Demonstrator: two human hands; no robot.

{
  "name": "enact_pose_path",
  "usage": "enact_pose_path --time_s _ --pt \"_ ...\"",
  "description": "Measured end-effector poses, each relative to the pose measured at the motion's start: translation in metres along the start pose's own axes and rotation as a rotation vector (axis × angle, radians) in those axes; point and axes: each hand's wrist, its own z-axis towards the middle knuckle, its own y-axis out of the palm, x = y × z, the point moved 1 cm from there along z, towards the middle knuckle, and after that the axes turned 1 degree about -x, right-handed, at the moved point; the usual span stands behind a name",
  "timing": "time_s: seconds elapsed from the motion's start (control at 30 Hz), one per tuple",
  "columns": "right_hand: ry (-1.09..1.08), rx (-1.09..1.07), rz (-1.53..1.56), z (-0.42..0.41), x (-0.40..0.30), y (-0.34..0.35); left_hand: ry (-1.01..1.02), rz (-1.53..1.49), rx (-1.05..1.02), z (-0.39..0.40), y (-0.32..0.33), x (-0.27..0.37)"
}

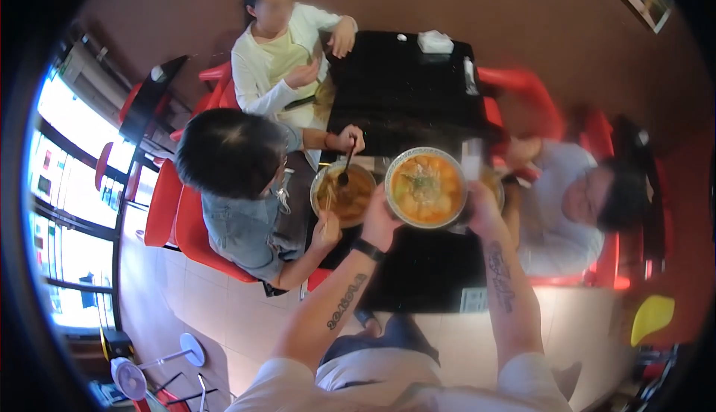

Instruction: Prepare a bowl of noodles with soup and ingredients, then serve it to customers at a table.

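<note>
A round bowl of orange-red soup (pixel 426 188) with a patterned rim is held level above the black table. My left hand (pixel 381 222) grips its lower left side, and its right side rests in my right hand (pixel 482 206). Pale pieces and a green garnish float in the broth. To the left, a second soup bowl (pixel 358 210) stands before a seated person, whose hands hold a dark spoon (pixel 343 178) and chopsticks. Behind my right hand, another bowl (pixel 495 185) is partly hidden.
Seated people flank the black table (pixel 408 115), two at left and one at right. A tissue pack (pixel 435 42) lies at its far end, a card (pixel 474 300) at its near edge. Red chairs (pixel 162 219) line the sides; a white fan (pixel 130 378) stands at lower left.
</note>
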Motion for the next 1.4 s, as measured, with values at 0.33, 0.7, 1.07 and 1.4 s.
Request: enact_pose_path --time_s 0.33,0.7,1.07,1.4 --pt "0.118 -0.164 -0.03 0.21 -0.078 0.026 0.154 -0.064 0.147 0.167 0.024 0.036" --pt "0.171 -0.218 -0.023 0.376 -0.093 0.066 0.176 -0.108 0.275 0.3 -0.006 0.071" --pt "0.194 -0.24 -0.153 0.436 -0.098 0.093 0.198 -0.112 0.352 0.346 -0.026 0.091" --pt "-0.078 -0.024 -0.44 0.455 -0.114 0.063 0.708 0.156 0.476 0.22 0.064 0.052"
